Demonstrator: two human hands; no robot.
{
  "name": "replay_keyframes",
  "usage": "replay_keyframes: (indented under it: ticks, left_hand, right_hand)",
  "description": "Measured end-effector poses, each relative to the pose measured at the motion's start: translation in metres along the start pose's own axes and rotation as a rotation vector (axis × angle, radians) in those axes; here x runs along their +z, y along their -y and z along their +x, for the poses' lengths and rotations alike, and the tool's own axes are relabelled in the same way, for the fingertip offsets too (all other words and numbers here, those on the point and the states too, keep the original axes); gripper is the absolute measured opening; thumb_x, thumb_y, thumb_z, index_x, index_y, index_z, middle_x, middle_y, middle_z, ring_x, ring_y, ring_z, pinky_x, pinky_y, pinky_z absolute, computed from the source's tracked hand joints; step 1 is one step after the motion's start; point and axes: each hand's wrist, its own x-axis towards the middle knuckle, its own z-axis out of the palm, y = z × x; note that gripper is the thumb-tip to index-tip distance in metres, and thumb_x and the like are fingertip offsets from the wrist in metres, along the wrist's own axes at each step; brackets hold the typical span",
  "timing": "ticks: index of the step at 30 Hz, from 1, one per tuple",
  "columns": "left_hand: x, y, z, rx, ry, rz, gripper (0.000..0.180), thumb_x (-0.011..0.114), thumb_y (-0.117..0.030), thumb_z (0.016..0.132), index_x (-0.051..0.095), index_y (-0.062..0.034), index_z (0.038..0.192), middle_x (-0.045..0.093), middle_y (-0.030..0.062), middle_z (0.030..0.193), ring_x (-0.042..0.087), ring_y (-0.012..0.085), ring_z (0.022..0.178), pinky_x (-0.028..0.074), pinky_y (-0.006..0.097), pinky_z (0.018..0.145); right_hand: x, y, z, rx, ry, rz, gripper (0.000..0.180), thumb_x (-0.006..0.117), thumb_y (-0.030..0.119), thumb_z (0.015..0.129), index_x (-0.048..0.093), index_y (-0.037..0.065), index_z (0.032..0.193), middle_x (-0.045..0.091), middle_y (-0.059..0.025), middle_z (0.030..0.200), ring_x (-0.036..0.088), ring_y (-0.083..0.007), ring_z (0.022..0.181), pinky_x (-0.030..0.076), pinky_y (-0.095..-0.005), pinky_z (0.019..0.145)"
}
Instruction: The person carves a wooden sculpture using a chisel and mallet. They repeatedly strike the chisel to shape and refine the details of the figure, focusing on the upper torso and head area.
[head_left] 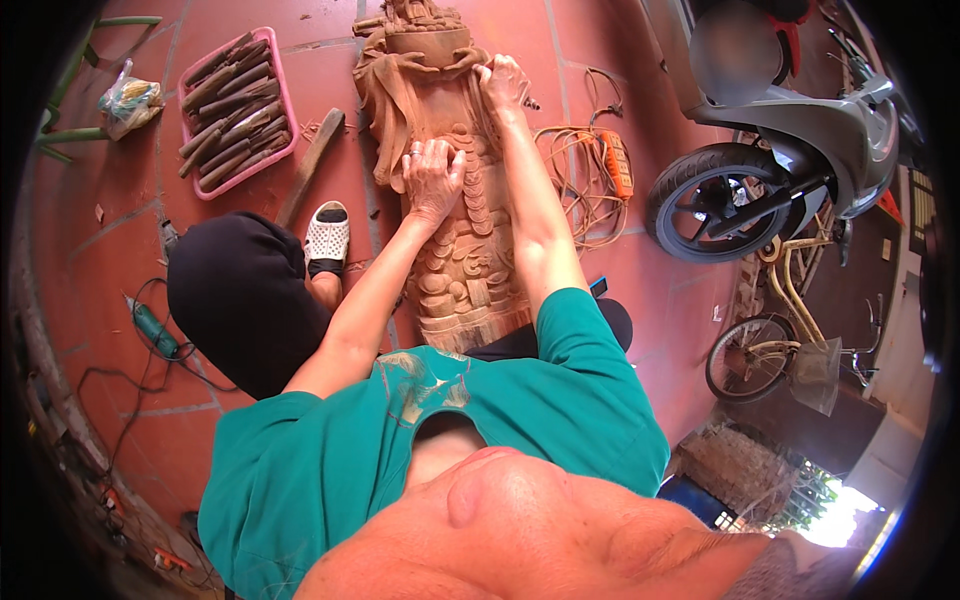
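A carved wooden statue (pixel 462 240) lies on the floor in front of me, its far end running up to the top of the view. Scrolls and rounded beads in relief cover its near half. My left hand (pixel 433 180) rests flat on the middle of the carving, fingers stretched forward and a ring on one. Farther up, at the right edge of the wood, my right hand (pixel 504 84) is closed with its fingers curled. A small dark tip (pixel 531 103) shows beside that hand; what the fingers hold, if anything, is hidden.
Left of the statue lie a wooden mallet-like stick (pixel 312 165) and a pink basket (pixel 187 100) of chisels with dark handles. A green power tool (pixel 155 330) trails its cord. On the right are an orange power strip (pixel 617 165) with coiled cable, a motorbike (pixel 790 150) and a bicycle (pixel 770 350).
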Motion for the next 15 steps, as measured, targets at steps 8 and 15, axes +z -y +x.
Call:
replay_keyframes:
  ticks: [8, 15]
  left_hand:
    - [0.002, 0.006, 0.003, -0.024, -0.023, -0.017, 0.015, 0.064, -0.021, 0.082, 0.055, -0.0094, 0.078, 0.057, 0.0066, 0.081, 0.054, 0.0268, 0.084, 0.04, 0.041, 0.076]
    - [0.007, 0.001, -0.003, -0.002, -0.023, -0.038, 0.017, 0.065, -0.023, 0.08, 0.054, -0.0101, 0.076, 0.056, 0.0065, 0.079, 0.054, 0.0263, 0.083, 0.039, 0.04, 0.075]
  right_hand:
    - [-0.037, 0.008, -0.041, -0.088, 0.06, 0.069, 0.024, 0.073, 0.028, 0.079, 0.063, 0.007, 0.079, 0.063, -0.0126, 0.084, 0.065, -0.0319, 0.076, 0.051, -0.0424, 0.066]
    - [-0.015, 0.009, 0.007, -0.049, 0.067, -0.023, 0.026, 0.073, 0.025, 0.077, 0.063, 0.005, 0.089, 0.064, -0.015, 0.091, 0.066, -0.0316, 0.081, 0.053, -0.042, 0.066]
